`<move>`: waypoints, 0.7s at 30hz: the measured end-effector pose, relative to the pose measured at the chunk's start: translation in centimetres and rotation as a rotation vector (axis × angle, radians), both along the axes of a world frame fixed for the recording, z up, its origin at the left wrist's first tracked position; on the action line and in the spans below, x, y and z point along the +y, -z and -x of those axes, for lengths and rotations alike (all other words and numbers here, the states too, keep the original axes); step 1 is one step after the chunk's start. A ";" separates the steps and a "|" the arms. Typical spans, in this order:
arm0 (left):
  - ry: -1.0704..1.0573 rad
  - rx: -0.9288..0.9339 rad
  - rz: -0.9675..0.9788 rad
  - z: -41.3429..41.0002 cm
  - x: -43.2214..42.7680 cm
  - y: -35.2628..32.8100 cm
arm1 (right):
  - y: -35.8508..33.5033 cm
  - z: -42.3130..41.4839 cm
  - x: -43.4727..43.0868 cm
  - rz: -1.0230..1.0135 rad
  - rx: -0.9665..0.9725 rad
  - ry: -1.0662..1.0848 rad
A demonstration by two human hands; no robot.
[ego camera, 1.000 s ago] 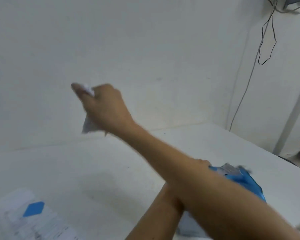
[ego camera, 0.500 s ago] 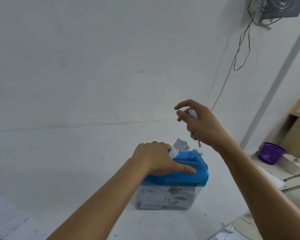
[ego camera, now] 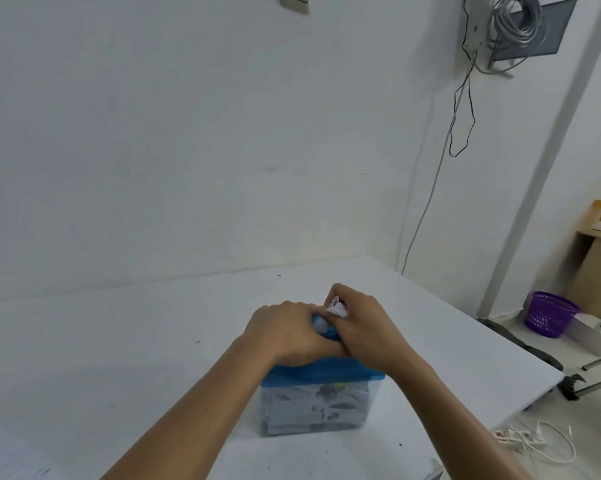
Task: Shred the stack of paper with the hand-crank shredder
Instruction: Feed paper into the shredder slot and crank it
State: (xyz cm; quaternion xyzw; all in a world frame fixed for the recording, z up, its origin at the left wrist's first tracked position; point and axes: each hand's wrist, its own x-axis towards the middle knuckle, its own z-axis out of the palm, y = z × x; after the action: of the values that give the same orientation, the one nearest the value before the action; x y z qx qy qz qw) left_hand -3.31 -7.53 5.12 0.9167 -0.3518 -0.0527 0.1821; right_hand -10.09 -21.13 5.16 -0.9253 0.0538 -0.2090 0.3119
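The hand-crank shredder (ego camera: 321,374) has a blue lid on a clear bin full of shredded paper and stands at the middle of the white table (ego camera: 119,341). My left hand (ego camera: 285,332) rests on the blue lid with its fingers curved over it. My right hand (ego camera: 359,323) is pressed against the left one over the lid and pinches a crumpled scrap of white paper (ego camera: 337,309). The crank is hidden under my hands. The edge of the paper stack (ego camera: 8,455) shows at the bottom left corner.
The table's right edge drops off to a floor with a purple basket (ego camera: 550,313), white cables (ego camera: 534,441) and a metal frame leg. A cardboard box (ego camera: 600,258) stands at the far right. Cables hang down the wall corner.
My right hand came back from the left with the paper scrap and dropped down onto the shredder lid beside my left hand. The camera turned right toward the shredder.
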 end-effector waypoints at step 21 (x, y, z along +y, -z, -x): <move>-0.004 0.107 -0.091 -1.8 1.6 -0.4 | 0.9 2.0 -8.0 -0.365 -0.007 0.190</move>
State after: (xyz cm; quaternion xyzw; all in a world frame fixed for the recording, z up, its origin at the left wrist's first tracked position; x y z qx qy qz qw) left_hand -1.55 -5.97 5.56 0.9205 -0.3370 -0.1172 0.1590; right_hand -12.10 -29.08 4.24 -0.8434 0.1768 -0.2275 0.4535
